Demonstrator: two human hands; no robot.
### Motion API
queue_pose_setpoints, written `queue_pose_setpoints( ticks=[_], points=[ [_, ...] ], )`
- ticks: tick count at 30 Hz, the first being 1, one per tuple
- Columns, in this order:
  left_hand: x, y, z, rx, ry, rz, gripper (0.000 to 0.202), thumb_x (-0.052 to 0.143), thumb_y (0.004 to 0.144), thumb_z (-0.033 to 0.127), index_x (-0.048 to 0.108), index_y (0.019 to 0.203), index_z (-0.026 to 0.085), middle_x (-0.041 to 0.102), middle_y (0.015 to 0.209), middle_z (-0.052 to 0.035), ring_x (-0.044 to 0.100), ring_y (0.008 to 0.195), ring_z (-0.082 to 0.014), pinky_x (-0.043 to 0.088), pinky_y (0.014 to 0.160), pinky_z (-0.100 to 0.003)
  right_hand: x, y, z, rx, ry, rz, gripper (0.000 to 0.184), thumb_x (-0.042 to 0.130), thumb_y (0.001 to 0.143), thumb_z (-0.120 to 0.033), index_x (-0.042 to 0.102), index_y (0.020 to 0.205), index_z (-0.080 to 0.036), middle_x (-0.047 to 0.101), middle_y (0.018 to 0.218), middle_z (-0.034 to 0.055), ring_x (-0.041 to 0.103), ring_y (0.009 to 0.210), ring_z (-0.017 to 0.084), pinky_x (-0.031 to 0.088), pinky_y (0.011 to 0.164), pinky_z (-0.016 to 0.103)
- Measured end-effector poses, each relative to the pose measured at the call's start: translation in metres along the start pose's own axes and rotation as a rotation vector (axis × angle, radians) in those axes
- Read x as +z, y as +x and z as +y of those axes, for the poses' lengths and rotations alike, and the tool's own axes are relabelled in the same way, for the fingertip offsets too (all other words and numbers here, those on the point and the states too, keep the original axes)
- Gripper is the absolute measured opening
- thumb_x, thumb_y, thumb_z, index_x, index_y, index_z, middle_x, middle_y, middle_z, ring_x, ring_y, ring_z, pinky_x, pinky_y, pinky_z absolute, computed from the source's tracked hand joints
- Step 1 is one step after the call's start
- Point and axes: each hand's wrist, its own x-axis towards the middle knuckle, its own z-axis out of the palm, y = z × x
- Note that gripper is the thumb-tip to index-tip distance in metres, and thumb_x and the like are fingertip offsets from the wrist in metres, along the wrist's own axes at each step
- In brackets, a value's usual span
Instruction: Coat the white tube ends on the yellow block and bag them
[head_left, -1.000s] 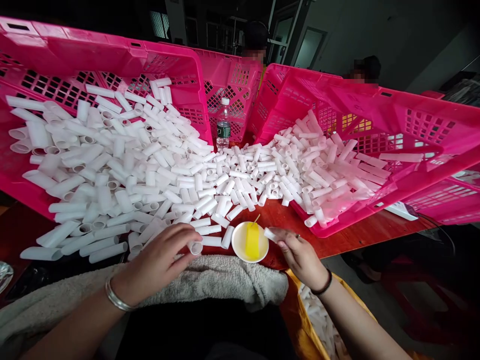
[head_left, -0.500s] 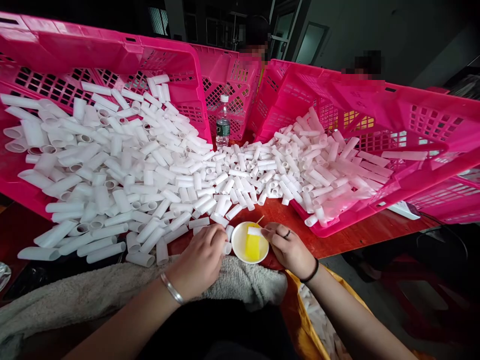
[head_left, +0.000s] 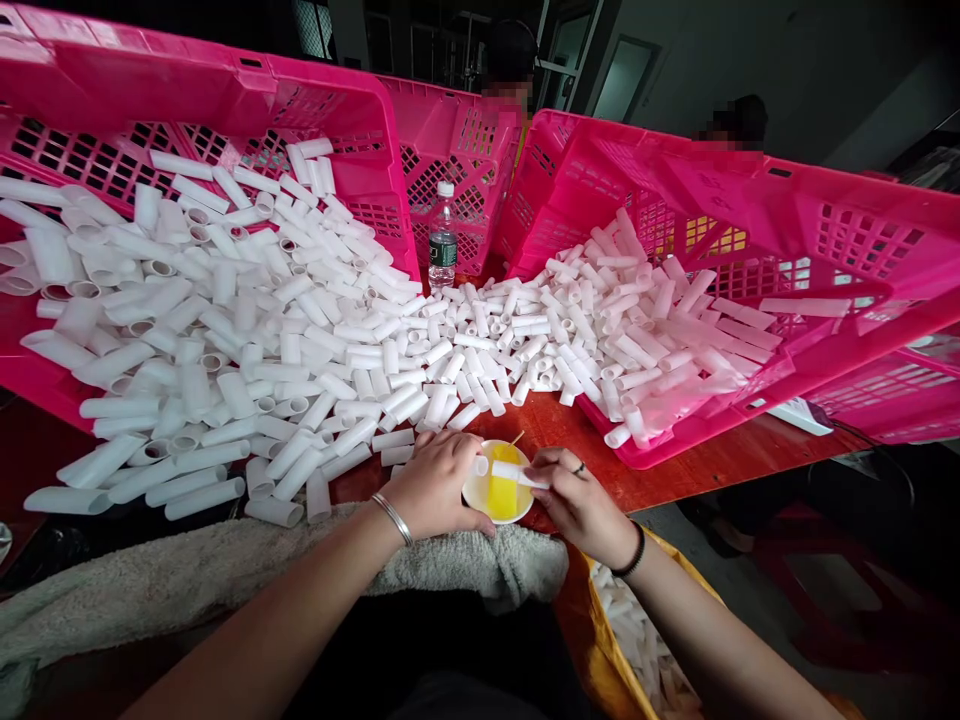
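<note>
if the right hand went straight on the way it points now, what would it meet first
Probably the white tube in the left hand: the other tube in the right hand points almost straight at it, across the bowl. Depth is unclear, so it could pass just above or below.

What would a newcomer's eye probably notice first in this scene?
Probably the huge heap of white tubes, spread from the two pink crates onto the red table. Next, a bright yellow piece stands out in a small white bowl near the front, between the left hand and the right hand. A clear bottle stands upright behind the heap.
</note>
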Motion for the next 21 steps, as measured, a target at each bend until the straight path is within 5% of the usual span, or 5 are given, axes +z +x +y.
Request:
queue_pose_setpoints(
  ticks=[3, 9, 13, 18, 21],
  points=[
    [0.001, 0.0, -0.002, 0.005, -0.006, 0.003, 0.091, 0.082, 0.043, 0.063, 0.047, 0.114, 0.017, 0.061, 0.112, -0.0109, 0.053, 0.109, -0.032, 0.033, 0.094, -0.047, 0.002, -0.003, -0.004, 0.166, 0.082, 0.017, 0.022, 0.049, 0.093, -0.023, 0.054, 0.115, -0.02, 0.065, 0.097, 0.0089, 0.065, 0.086, 0.02, 0.057, 0.074, 0.033],
    [0.003, -0.001, -0.005, 0.021, -0.022, 0.002, 0.081, 0.076, 0.052, 0.066, 0.048, 0.11, 0.017, 0.06, 0.111, -0.0111, 0.053, 0.109, -0.0314, 0.032, 0.095, -0.046, 0.004, -0.011, -0.009, -0.007, -0.005, -0.008, 0.02, 0.05, 0.091, -0.017, 0.059, 0.108, -0.021, 0.062, 0.102, 0.0101, 0.062, 0.097, 0.022, 0.055, 0.081, 0.037],
    [0.001, 0.0, -0.004, 0.01, -0.024, 0.003, 0.085, 0.079, 0.048, 0.065, 0.048, 0.111, 0.018, 0.06, 0.114, -0.012, 0.052, 0.111, -0.0321, 0.031, 0.096, -0.046, 0.007, -0.015, -0.012, 0.192, 0.103, 0.051, 0.02, 0.052, 0.092, -0.022, 0.053, 0.112, -0.021, 0.065, 0.093, 0.007, 0.065, 0.079, 0.018, 0.057, 0.066, 0.03],
    [-0.001, 0.0, -0.003, 0.008, -0.027, -0.003, 0.078, 0.076, 0.052, 0.065, 0.05, 0.108, 0.018, 0.061, 0.111, -0.0105, 0.055, 0.107, -0.0313, 0.033, 0.094, -0.045, 0.006, -0.02, -0.016, 0.007, -0.044, 0.054, 0.015, 0.053, 0.089, -0.014, 0.06, 0.1, -0.021, 0.061, 0.103, 0.0086, 0.061, 0.097, 0.022, 0.054, 0.08, 0.036],
    [-0.001, 0.0, -0.003, 0.014, -0.024, -0.002, 0.076, 0.075, 0.054, 0.065, 0.05, 0.108, 0.018, 0.061, 0.112, -0.0112, 0.054, 0.107, -0.0314, 0.033, 0.094, -0.045, 0.008, -0.024, -0.018, 0.177, 0.093, 0.037, 0.025, 0.056, 0.09, -0.021, 0.053, 0.114, -0.02, 0.063, 0.101, 0.0089, 0.064, 0.089, 0.02, 0.057, 0.073, 0.032]
  ],
)
